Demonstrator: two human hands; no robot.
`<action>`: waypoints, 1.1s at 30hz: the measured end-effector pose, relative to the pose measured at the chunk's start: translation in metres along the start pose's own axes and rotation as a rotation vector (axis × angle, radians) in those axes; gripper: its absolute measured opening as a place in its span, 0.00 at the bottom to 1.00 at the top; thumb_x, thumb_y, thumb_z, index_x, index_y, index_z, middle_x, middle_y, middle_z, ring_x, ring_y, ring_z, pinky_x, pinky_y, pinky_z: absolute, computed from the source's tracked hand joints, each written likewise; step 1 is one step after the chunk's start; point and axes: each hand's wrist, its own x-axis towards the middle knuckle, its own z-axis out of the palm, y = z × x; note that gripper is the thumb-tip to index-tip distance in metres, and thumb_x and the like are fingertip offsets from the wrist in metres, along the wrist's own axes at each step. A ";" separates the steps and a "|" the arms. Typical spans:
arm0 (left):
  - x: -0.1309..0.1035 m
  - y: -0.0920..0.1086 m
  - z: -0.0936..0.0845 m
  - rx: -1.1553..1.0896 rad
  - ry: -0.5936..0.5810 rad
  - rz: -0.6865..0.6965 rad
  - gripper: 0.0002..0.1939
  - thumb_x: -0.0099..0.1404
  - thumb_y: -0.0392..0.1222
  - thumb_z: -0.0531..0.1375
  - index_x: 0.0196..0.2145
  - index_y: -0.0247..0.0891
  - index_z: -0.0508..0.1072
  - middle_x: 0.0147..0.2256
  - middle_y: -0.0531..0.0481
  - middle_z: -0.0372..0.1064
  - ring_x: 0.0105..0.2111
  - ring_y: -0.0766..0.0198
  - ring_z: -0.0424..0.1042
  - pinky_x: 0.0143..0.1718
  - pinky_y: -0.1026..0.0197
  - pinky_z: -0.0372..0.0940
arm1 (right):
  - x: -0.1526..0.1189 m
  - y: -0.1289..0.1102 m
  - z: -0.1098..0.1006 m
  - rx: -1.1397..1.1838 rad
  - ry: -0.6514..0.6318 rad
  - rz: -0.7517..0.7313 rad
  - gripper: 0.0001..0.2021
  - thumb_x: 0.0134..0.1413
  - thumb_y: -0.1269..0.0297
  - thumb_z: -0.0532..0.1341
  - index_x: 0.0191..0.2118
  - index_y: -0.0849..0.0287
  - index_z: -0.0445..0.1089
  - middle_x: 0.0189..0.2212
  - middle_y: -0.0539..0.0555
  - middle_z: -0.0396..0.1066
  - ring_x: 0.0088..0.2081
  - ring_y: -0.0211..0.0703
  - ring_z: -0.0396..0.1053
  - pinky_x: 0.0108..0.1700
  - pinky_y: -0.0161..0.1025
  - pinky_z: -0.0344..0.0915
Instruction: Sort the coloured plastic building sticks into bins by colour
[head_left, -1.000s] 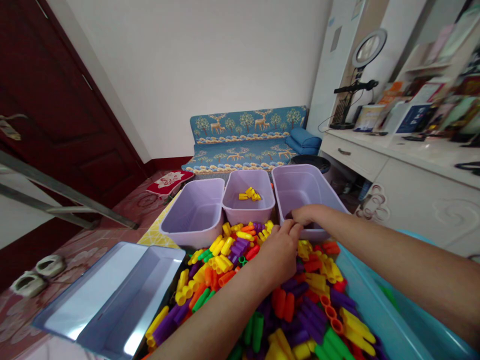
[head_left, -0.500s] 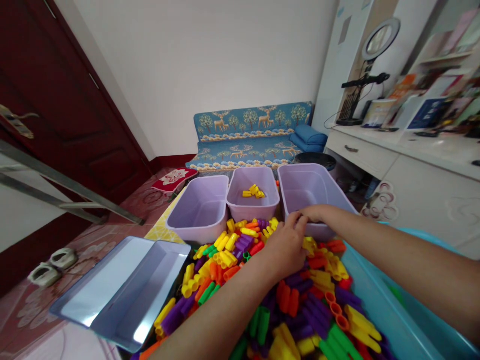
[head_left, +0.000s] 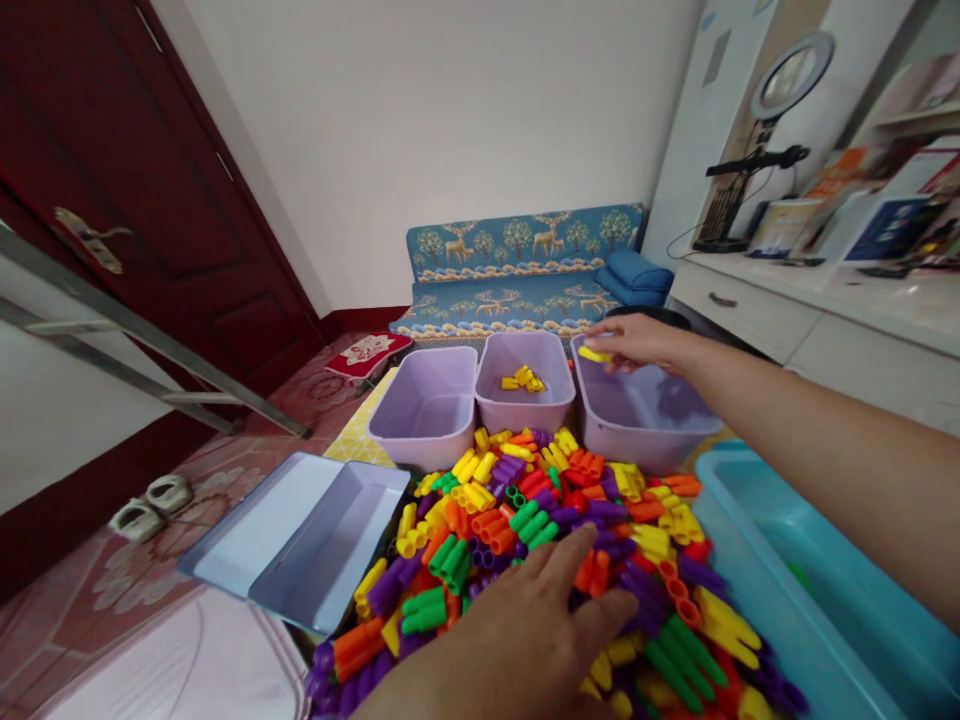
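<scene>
My right hand (head_left: 637, 342) is closed on a yellow plastic tube piece (head_left: 595, 355), over the left rim of the right lilac bin (head_left: 637, 440). My left hand (head_left: 536, 615) hangs over the near part of the pile with its fingers apart and nothing seen in them. Under it spreads a heap of joined plastic tubes (head_left: 487, 495) in yellow, orange, green, purple and red. Several yellow pieces (head_left: 525, 379) lie in the middle lilac bin (head_left: 525, 410). The left lilac bin (head_left: 424, 440) stands beside it.
A blue tub (head_left: 757, 560) with something green inside is at the right. To the left lies a folding tray or lid (head_left: 300, 535), with a pale plastic lid (head_left: 187, 670) nearer me. Behind the bins is a blue patterned sofa (head_left: 510, 290). A metal ladder (head_left: 150, 360) leans at left.
My right hand has lifted away from the left hand to the right bin's rim, with a yellow piece in it. My left hand has drawn back toward me and opened. The view has shifted slightly.
</scene>
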 end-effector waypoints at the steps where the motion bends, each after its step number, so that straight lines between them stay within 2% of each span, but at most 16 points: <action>1: -0.009 -0.003 0.007 -0.009 0.029 0.002 0.35 0.57 0.47 0.67 0.61 0.53 0.62 0.64 0.38 0.52 0.59 0.40 0.63 0.52 0.43 0.67 | -0.003 -0.014 -0.002 0.144 0.050 -0.039 0.25 0.61 0.59 0.57 0.59 0.67 0.60 0.44 0.63 0.74 0.30 0.38 0.75 0.31 0.30 0.67; 3: -0.025 -0.010 0.020 -0.024 0.092 -0.006 0.33 0.59 0.47 0.66 0.60 0.53 0.62 0.64 0.38 0.54 0.59 0.41 0.62 0.53 0.44 0.66 | -0.011 -0.039 -0.003 0.304 0.099 -0.079 0.29 0.61 0.61 0.58 0.64 0.67 0.51 0.48 0.65 0.71 0.35 0.40 0.76 0.36 0.32 0.69; 7: -0.049 -0.011 0.037 -0.023 0.110 -0.063 0.34 0.57 0.44 0.67 0.60 0.49 0.63 0.63 0.35 0.54 0.60 0.39 0.61 0.54 0.41 0.64 | -0.045 -0.069 0.001 0.269 0.154 -0.195 0.21 0.57 0.65 0.62 0.55 0.67 0.64 0.41 0.60 0.74 0.34 0.44 0.76 0.35 0.38 0.72; 11: -0.064 -0.004 0.049 0.000 0.120 -0.125 0.37 0.54 0.41 0.67 0.60 0.47 0.63 0.65 0.36 0.51 0.62 0.39 0.57 0.57 0.38 0.61 | -0.107 -0.079 0.016 0.317 0.100 -0.261 0.17 0.53 0.67 0.63 0.50 0.63 0.69 0.41 0.57 0.75 0.33 0.42 0.76 0.36 0.40 0.73; 15: -0.075 0.001 0.071 0.026 0.236 -0.216 0.39 0.57 0.37 0.64 0.64 0.47 0.57 0.67 0.37 0.46 0.64 0.40 0.51 0.58 0.35 0.57 | -0.169 -0.059 0.046 0.387 0.156 -0.258 0.23 0.51 0.62 0.65 0.53 0.58 0.67 0.46 0.58 0.74 0.37 0.44 0.76 0.41 0.43 0.73; 18: -0.077 -0.001 0.089 0.041 0.393 -0.303 0.37 0.60 0.38 0.61 0.65 0.47 0.54 0.67 0.38 0.43 0.66 0.41 0.47 0.59 0.33 0.56 | -0.198 -0.024 0.078 0.359 0.262 -0.179 0.24 0.52 0.56 0.64 0.54 0.56 0.67 0.48 0.58 0.73 0.44 0.47 0.74 0.48 0.47 0.71; 20: -0.076 -0.004 0.098 0.054 0.473 -0.344 0.35 0.62 0.40 0.60 0.65 0.45 0.55 0.67 0.38 0.45 0.66 0.42 0.47 0.59 0.34 0.56 | -0.208 0.002 0.101 0.363 0.331 -0.123 0.23 0.52 0.55 0.63 0.53 0.57 0.68 0.47 0.59 0.74 0.45 0.49 0.73 0.50 0.49 0.69; 24: -0.071 -0.009 0.103 0.091 0.535 -0.367 0.30 0.64 0.46 0.58 0.63 0.42 0.59 0.65 0.38 0.52 0.65 0.44 0.51 0.59 0.35 0.57 | -0.212 0.034 0.135 0.312 0.430 -0.074 0.17 0.54 0.54 0.59 0.46 0.57 0.72 0.44 0.58 0.76 0.44 0.50 0.74 0.51 0.50 0.68; 28: -0.068 -0.008 0.102 0.117 0.587 -0.386 0.23 0.64 0.47 0.58 0.56 0.43 0.68 0.63 0.41 0.57 0.63 0.45 0.54 0.60 0.35 0.57 | -0.188 0.031 0.135 0.051 0.491 -0.144 0.15 0.56 0.60 0.57 0.46 0.60 0.73 0.46 0.58 0.74 0.49 0.50 0.71 0.55 0.47 0.64; 31: -0.066 -0.006 0.103 0.107 0.633 -0.394 0.21 0.63 0.47 0.59 0.54 0.44 0.71 0.61 0.43 0.59 0.62 0.45 0.57 0.60 0.36 0.57 | -0.158 0.022 0.126 -0.249 0.401 -0.086 0.19 0.57 0.69 0.52 0.52 0.65 0.70 0.52 0.61 0.71 0.54 0.49 0.67 0.58 0.43 0.60; 33: -0.065 -0.006 0.105 0.093 0.674 -0.405 0.21 0.62 0.47 0.60 0.53 0.45 0.72 0.60 0.44 0.61 0.61 0.46 0.58 0.60 0.36 0.57 | -0.139 0.018 0.124 -0.386 0.307 -0.022 0.22 0.58 0.73 0.48 0.56 0.65 0.67 0.54 0.62 0.69 0.55 0.50 0.67 0.58 0.44 0.60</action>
